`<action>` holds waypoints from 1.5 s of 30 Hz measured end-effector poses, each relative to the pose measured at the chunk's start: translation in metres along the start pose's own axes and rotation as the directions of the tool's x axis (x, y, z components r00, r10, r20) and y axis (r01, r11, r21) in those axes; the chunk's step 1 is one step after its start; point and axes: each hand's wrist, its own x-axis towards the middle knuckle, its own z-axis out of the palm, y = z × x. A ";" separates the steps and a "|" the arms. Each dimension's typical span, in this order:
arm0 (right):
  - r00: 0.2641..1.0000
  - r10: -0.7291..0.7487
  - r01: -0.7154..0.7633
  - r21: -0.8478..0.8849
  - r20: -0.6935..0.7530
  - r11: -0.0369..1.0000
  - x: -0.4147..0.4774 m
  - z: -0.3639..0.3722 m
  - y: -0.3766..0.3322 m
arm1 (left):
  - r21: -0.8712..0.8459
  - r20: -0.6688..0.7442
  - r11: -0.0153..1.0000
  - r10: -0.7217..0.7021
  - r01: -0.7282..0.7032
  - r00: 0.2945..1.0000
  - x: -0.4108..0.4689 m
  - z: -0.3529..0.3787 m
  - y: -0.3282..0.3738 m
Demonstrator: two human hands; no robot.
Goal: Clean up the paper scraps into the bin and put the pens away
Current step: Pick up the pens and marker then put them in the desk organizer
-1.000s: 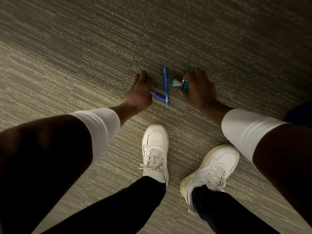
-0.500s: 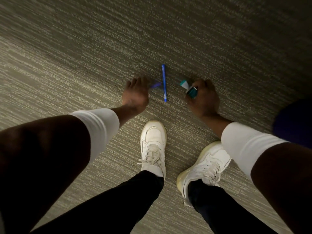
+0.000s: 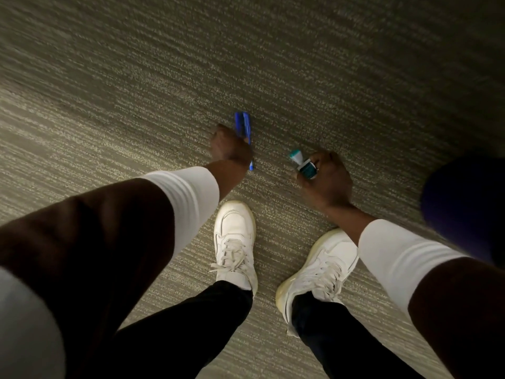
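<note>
Left hand [image 3: 229,149] curling round blue pens [image 3: 242,124], centre frame, low over carpet [image 3: 136,105]. Right hand [image 3: 326,184] pinching teal marker [image 3: 302,164], right of centre. Advising: squaring pens parallel, firming grip before rising.

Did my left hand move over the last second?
Yes. The left hand shifted right: earlier off to the left of the left white shoe, it is now straight ahead of its toe, gripping the blue pens.
</note>
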 end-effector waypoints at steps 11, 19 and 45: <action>1.000 0.010 -0.010 -0.012 0.006 1.000 -0.005 -0.005 0.022 | 0.179 0.110 0.973 0.128 -0.146 0.986 0.001 0.007 0.013; 0.999 0.018 -0.018 0.005 0.038 1.000 -0.019 -0.002 0.035 | 0.149 0.109 0.983 0.088 -0.104 0.990 0.000 0.002 0.020; 0.985 0.109 -0.086 0.164 -0.135 0.983 -0.162 -0.253 -0.061 | -0.029 0.343 0.922 0.372 -0.386 0.862 -0.250 -0.192 0.115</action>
